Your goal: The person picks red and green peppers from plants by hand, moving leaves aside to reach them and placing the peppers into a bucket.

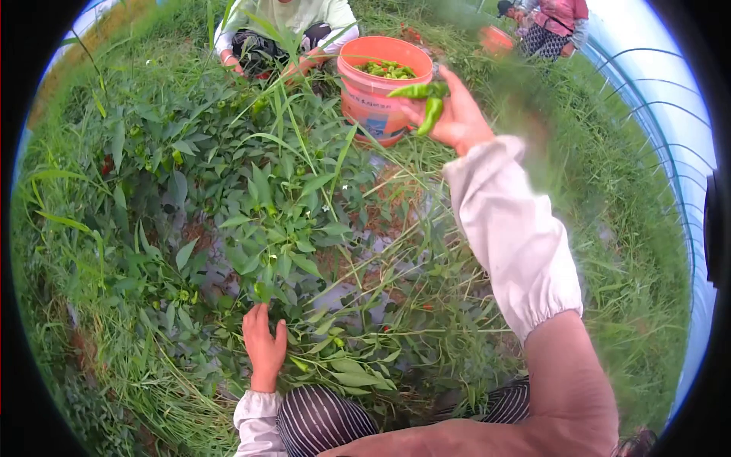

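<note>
My right hand (457,114) is raised beside the front right of an orange bucket (377,114), its fingers closed on several green peppers (432,114). One pepper points left across the bucket's wall and another hangs down below the fingers. Inside the bucket lies a heap of green peppers (387,70) with some red among them. Low among the pepper plants (274,206), my left hand (264,339) has its fingers stretched out and its thumb apart. Just above those fingertips shows a small green pepper (261,292) among leaves.
Across the plants a person in a pale top (293,23) crouches, hands in the foliage. Farther back at the right, another person (556,23) is near a second orange bucket (496,40). Tall grass (632,305) grows alongside, and the plastic tunnel wall (647,68) curves up at the right.
</note>
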The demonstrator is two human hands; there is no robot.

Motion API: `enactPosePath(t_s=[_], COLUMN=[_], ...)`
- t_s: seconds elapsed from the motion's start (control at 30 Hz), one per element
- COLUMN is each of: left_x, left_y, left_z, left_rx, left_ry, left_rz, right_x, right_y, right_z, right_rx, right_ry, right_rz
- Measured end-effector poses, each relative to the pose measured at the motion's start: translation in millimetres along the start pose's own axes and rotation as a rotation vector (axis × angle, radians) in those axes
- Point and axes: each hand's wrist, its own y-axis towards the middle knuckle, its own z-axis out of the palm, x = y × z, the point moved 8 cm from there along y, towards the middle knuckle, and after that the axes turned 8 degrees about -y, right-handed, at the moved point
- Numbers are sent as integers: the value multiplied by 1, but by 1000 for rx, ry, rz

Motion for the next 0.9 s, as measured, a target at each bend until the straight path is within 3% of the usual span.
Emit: enactPosePath(t_s=[0.1,0.13,0.17,0.2,0.27,0.3,0.33,0.37,0.43,0.5,0.57,0.6,0.67,0.7,0.77,0.8,0.87,0.9], left_x=[-8,-7,0,0,-2,-2,1,2,5,5,5,5,8,8,11,11,13,13], left_y=[-4,-6,-9,-10,-9,-11,-12,-13,-14,-14,-15,-16,-18,-18,-19,-18,-19,-18], left_z=[2,2,3,3,-2,-3,-1,0,2,3,2,1,1,2,3,2,4,4], left_rx=[20,8,7,5,27,-1,9,20,30,-5,-20,-48,-63,-62,-87,-93,-54,-54], left_ry=[35,39,53,48,21,34,69,72,72,65,33,5,-1,-14,-13,-9,-14,-30], left_rz=[-23,-24,-49,-27,-42,-15,-22,-41,-69,-46,-60,-55,-52,-49,-35,-39,-59,-67], right_x=[74,109,72,54,15,-9,-38,-91,-171,-243,-310,-333,-347,-355,-343,-350,-372,-375], right_y=[24,88,27,17,0,5,-1,-39,-112,-162,-190,-188,-176,-172,-183,-176,-174,-173], right_z=[27,-14,33,37,53,39,28,44,77,95,97,90,93,102,150,157,173,176], right_rx=[-284,-44,-171,-318,-26,116,89,306,346,448,588,581,555,568,623,632,703,710], right_ry=[117,-242,-14,-68,-301,-297,-435,-435,-440,-645,-710,-860,-1381,-1382,-1672,-1668,-1890,-1878], right_rz=[-232,-204,74,-69,-398,-257,-245,-154,-161,35,364,340,-101,-96,-878,-882,-1134,-1140])
